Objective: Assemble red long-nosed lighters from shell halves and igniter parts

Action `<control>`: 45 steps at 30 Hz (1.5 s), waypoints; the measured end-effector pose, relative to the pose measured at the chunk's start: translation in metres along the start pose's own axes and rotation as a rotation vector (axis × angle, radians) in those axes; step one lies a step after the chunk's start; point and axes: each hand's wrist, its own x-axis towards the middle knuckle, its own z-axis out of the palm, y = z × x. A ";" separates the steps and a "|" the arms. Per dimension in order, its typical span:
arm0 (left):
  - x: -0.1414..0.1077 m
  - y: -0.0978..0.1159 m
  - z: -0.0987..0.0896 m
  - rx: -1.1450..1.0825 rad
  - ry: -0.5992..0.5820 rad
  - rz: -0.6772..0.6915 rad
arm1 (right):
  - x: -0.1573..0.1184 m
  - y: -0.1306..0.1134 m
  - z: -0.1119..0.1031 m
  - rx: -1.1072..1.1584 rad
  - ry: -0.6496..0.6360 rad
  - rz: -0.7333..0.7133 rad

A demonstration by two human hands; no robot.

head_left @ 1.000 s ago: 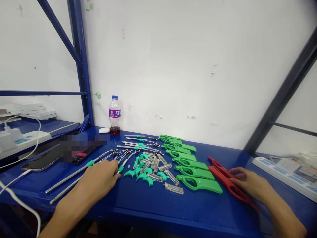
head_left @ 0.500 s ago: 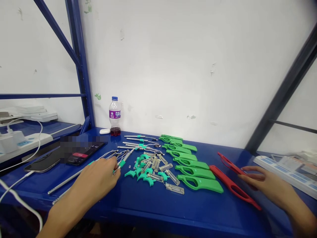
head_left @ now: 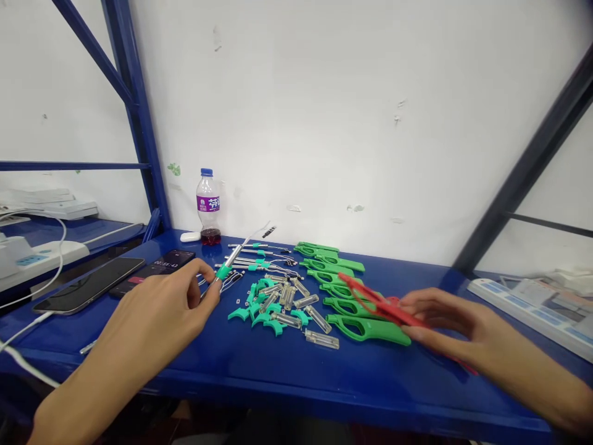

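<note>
One wire-tailed lighter rod (head_left: 234, 254) is pinched in the grip of the left hand (head_left: 171, 303) and one red lighter shell (head_left: 391, 309) in that of the right hand (head_left: 454, 321), both over a blue desk (head_left: 278, 368) where, as nearly as the overlap allows, eight green lighter shells (head_left: 384, 332) and nine clear fuel tanks (head_left: 322, 339) lie. Two phones (head_left: 90, 285), one blue-capped bottle (head_left: 208, 207) and one white case (head_left: 189, 237) sit at left, before a scuffed white wall (head_left: 301, 123) and blue steel framing (head_left: 139, 127).

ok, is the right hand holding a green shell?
No, the right hand grips a red shell, while the green shells lie on the table.
</note>
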 end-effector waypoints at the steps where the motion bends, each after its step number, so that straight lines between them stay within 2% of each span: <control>1: -0.001 0.001 -0.001 -0.012 -0.006 -0.008 | 0.001 -0.011 0.007 0.057 -0.132 -0.011; 3: -0.002 0.002 -0.002 -0.029 0.001 -0.018 | 0.003 -0.029 0.022 0.111 -0.272 -0.039; 7: -0.002 0.000 0.001 -0.050 0.026 0.003 | 0.005 -0.050 0.047 0.092 -0.455 -0.069; 14: -0.002 -0.001 -0.002 -0.065 0.007 0.038 | -0.002 -0.063 0.074 -0.083 -0.626 -0.049; 21: -0.003 0.002 0.003 -0.122 -0.004 0.081 | -0.006 -0.075 0.081 -0.213 -0.611 0.023; 28: -0.005 0.003 0.008 -0.148 0.018 0.194 | -0.005 -0.079 0.080 -0.229 -0.610 -0.018; 34: -0.007 0.000 0.006 -0.137 0.007 0.215 | -0.005 -0.084 0.085 -0.210 -0.618 0.003; 45: -0.009 0.002 0.003 -0.161 0.042 0.263 | -0.007 -0.085 0.094 -0.187 -0.540 0.032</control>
